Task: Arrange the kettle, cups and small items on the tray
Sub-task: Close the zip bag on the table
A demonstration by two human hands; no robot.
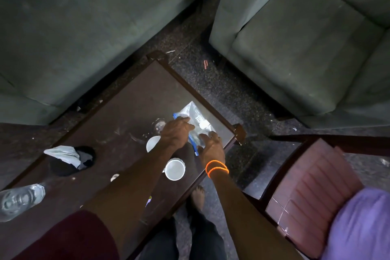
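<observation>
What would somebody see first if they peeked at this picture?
Probably the two hands meeting on a shiny clear plastic bag with a blue edge, near the right corner of the dark wooden table. The left hand and right hand both rest on it, and bright orange bands glow on the right wrist. Two white cups stand just beside the arms.

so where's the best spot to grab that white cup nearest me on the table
Probably the rim of the white cup, taken from straight above. It stands upright with its mouth open to the camera, between the two forearms, and no handle is clearly visible, so fingers over the rim from above look like the easiest way in.
</observation>
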